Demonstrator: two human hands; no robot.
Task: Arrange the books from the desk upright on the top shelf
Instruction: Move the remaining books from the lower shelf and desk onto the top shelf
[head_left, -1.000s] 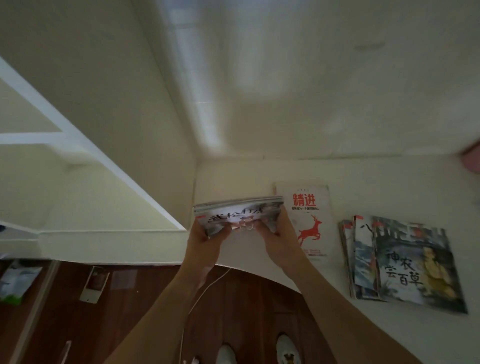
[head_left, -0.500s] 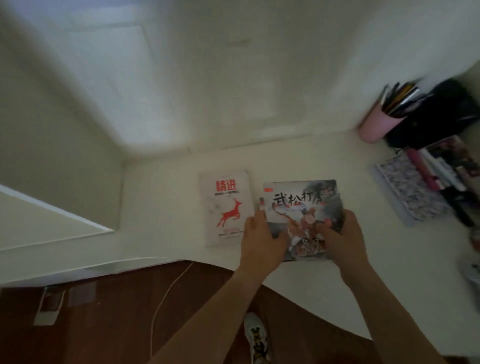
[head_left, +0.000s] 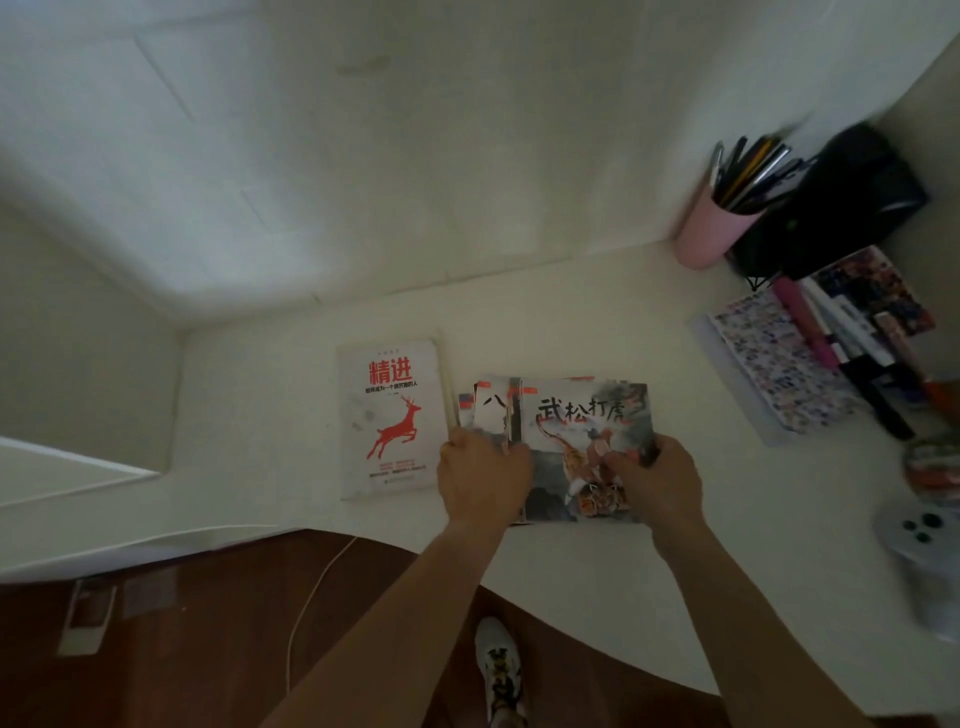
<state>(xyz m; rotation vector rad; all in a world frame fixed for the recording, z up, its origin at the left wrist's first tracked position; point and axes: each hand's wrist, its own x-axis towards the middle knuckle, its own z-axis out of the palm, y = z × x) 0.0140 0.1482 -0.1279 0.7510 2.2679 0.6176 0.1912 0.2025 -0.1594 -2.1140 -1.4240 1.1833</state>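
A white book (head_left: 392, 418) bears a red deer, the grey picture book (head_left: 587, 441) an orange tiger, beside a pink cup (head_left: 709, 228) and floral-patterned notebook (head_left: 774, 358) on the cream table (head_left: 597, 582).

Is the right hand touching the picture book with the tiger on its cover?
Touching. The head view shows the right hand with fingers curled over the right edge of the tiger picture book.

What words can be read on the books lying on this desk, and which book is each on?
"精进": big red title on the white book with the red deer; the small lines under it are too blurred to read.
"武松打虎": black title on the tiger picture book that both hands hold.
"八": on the book showing beneath it.
The notebook's print is unreadable.
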